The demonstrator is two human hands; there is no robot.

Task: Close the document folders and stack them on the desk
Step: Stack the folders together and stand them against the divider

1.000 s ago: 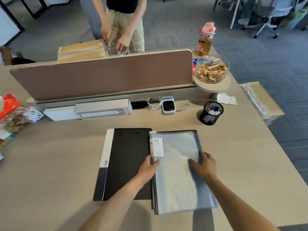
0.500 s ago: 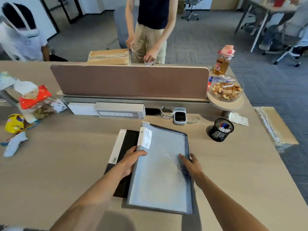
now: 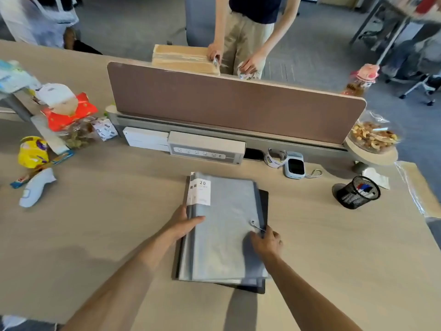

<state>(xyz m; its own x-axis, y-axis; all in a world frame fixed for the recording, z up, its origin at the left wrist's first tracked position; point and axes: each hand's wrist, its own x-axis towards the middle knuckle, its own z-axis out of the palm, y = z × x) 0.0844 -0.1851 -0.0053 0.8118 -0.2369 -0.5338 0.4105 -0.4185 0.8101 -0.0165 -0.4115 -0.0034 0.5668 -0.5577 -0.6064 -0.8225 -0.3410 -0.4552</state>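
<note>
A translucent grey folder (image 3: 224,225) with a white "20" label lies closed on top of a black folder (image 3: 263,199), which shows only along the right and bottom edges. Both rest on the light wooden desk (image 3: 107,223). My left hand (image 3: 183,223) grips the grey folder's left spine edge, thumb on top. My right hand (image 3: 266,241) holds the elastic cord near the small round button at the folder's right edge.
A black mesh pen cup (image 3: 358,193) stands at the right. A power strip box (image 3: 206,148), tape roll (image 3: 275,157) and small device (image 3: 296,166) line the brown divider (image 3: 233,103). Snack packs (image 3: 33,151) lie left. Another person (image 3: 243,37) stands beyond the divider.
The grey folder has moved left onto the black folder and now covers most of it. My right hand has shifted to the elastic cord at the right edge.
</note>
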